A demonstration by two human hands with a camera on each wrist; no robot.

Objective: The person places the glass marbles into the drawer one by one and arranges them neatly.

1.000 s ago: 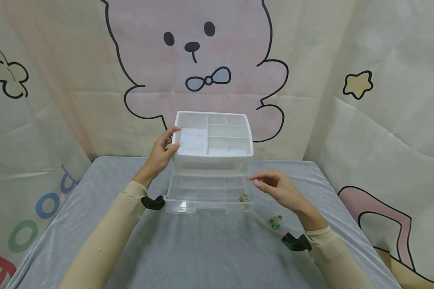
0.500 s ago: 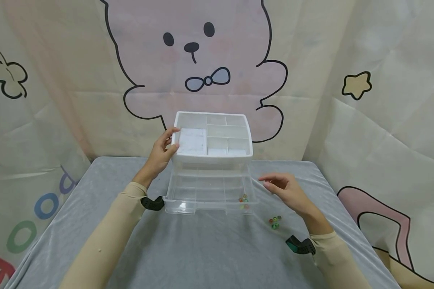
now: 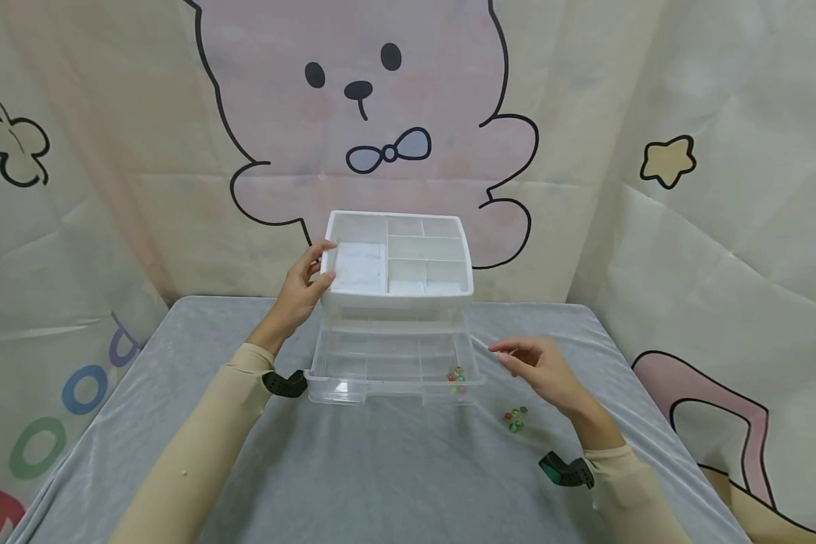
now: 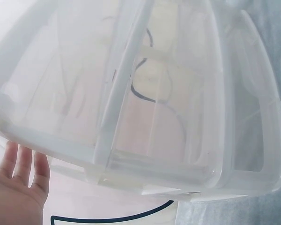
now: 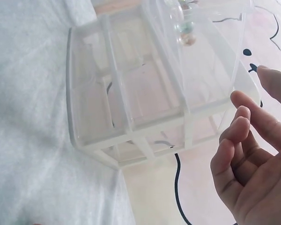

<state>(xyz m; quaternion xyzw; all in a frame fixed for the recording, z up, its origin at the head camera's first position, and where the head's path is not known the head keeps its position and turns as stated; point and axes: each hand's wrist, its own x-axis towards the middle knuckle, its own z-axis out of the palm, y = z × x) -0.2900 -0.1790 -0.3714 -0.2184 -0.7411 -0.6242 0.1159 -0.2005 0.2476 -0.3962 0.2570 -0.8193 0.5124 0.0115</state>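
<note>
A clear plastic drawer organizer with a white compartment tray (image 3: 396, 296) on top stands on the cloth. One clear drawer (image 3: 381, 389) is pulled out toward me. Several glass marbles (image 3: 456, 375) lie in the drawer's right compartment and also show in the right wrist view (image 5: 186, 29). My left hand (image 3: 298, 293) grips the organizer's upper left side, thumb at the front corner and fingers along the rim. Its fingers (image 4: 22, 164) reach against the side wall in the left wrist view. My right hand (image 3: 536, 372) hovers right of the drawer, fingers loosely bent and holding nothing.
More marbles (image 3: 514, 418) sit in a small cluster on the grey cloth (image 3: 381, 483), right of the drawer and below my right hand. Behind the table hangs a printed backdrop (image 3: 442, 91) with a cartoon bear.
My right hand has drawn away from the drawer's right edge, moving right and slightly down toward the loose marbles. The left hand keeps its grip on the organizer.
</note>
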